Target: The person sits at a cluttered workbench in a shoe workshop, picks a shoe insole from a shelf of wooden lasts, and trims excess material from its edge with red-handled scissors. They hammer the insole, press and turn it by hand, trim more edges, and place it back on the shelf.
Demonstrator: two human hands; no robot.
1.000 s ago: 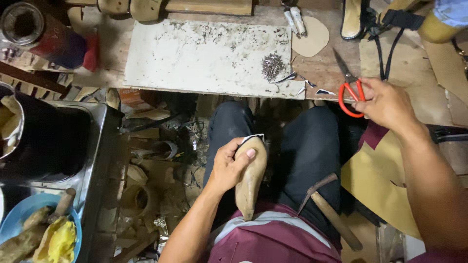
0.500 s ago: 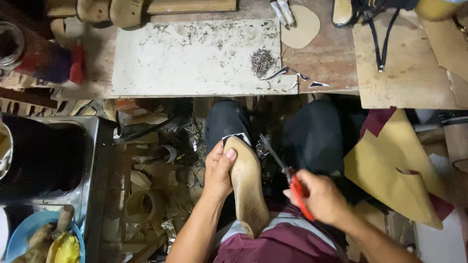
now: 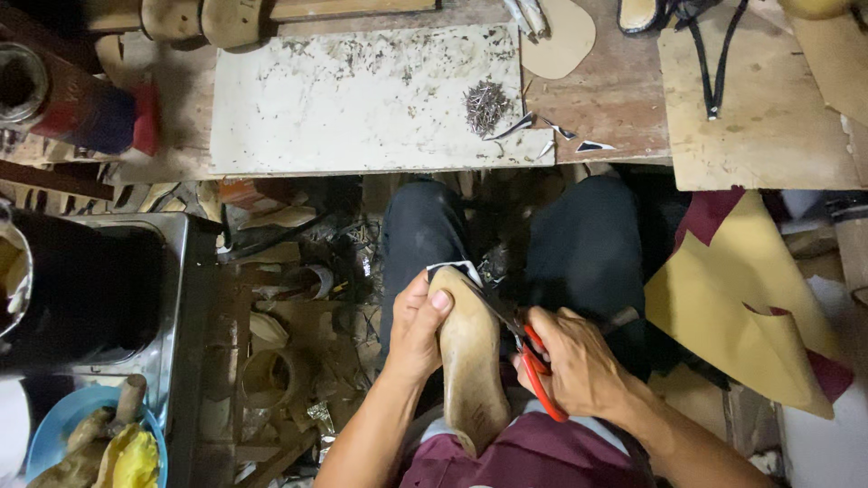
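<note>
A tan wooden shoe last (image 3: 470,361) rests on my lap, sole side up, with a thin black-and-white piece at its toe. My left hand (image 3: 414,327) grips the last along its left side, thumb pressed near the toe. My right hand (image 3: 579,370) holds red-handled scissors (image 3: 533,366); their dark blades reach to the toe edge of the last, against the thin piece. Both hands sit over my dark trousers.
A worn white board (image 3: 362,99) lies on the wooden bench, with a small pile of nails (image 3: 486,104) and cut scraps (image 3: 561,134). A tan insole piece (image 3: 561,41) lies behind. Yellow sheet material (image 3: 732,316) is at right. A metal box (image 3: 172,298) and blue bowl (image 3: 54,434) stand at left.
My right hand picked the scissors off the bench, brought them down to my lap and set the blades at the last's toe. The left hand has kept hold of the last.
</note>
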